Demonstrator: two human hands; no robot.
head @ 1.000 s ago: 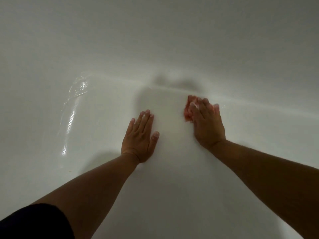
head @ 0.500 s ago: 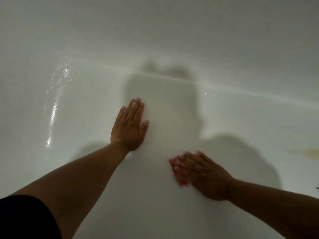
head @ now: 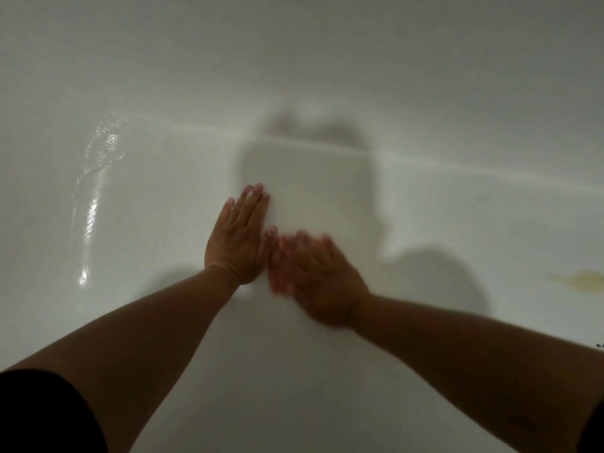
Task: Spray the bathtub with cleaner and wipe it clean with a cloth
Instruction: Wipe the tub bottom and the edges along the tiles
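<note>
The pink cloth [head: 279,273] lies mid-tub under your blurred right hand [head: 322,282]; whether it is gripped or just pressed, I cannot tell. At its 9 o'clock your left hand [head: 237,243] braces flat, fingers straight, on the slick bathtub [head: 425,93] and could slip. You may miss the yellow stain [head: 585,279] at 3 o'clock.

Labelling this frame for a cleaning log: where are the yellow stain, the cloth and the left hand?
Yellow stain [head: 583,278]: head view, its darker middle.
Cloth [head: 277,273]: head view, blurred pink edge under the right hand [head: 322,279].
Left hand [head: 237,238]: head view, back of the hand.
</note>
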